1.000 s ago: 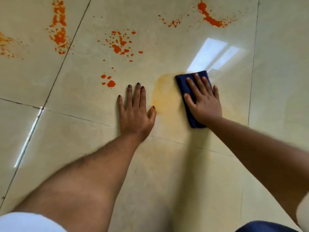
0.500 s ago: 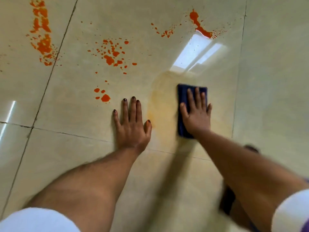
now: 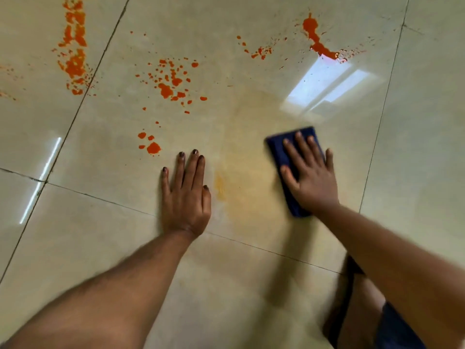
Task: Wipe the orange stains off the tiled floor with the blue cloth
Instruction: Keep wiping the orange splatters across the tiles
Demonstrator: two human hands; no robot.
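My right hand [image 3: 310,176] lies flat on the folded blue cloth [image 3: 278,149], pressing it onto the cream tiled floor [image 3: 226,285]. Left of the cloth spreads a pale yellow-orange smear [image 3: 247,190]. My left hand [image 3: 186,197] rests palm down on the tile, fingers together, holding nothing. Bright orange stains lie farther away: small blobs [image 3: 151,146] just beyond my left fingers, a spatter cluster [image 3: 171,84], a long streak [image 3: 74,54] at far left, and a thick splash [image 3: 317,42] at the top right with small drops [image 3: 259,50] beside it.
Dark grout lines [image 3: 105,200] cross the floor in front of my hands and along both sides. A bright window reflection [image 3: 324,84] glares on the tile beyond the cloth. My knee and dark shorts [image 3: 372,318] show at the bottom right.
The right hand and cloth have shifted toward me and slightly right, away from the window reflection. The view has tilted up, showing more stains. The left hand stays planted.
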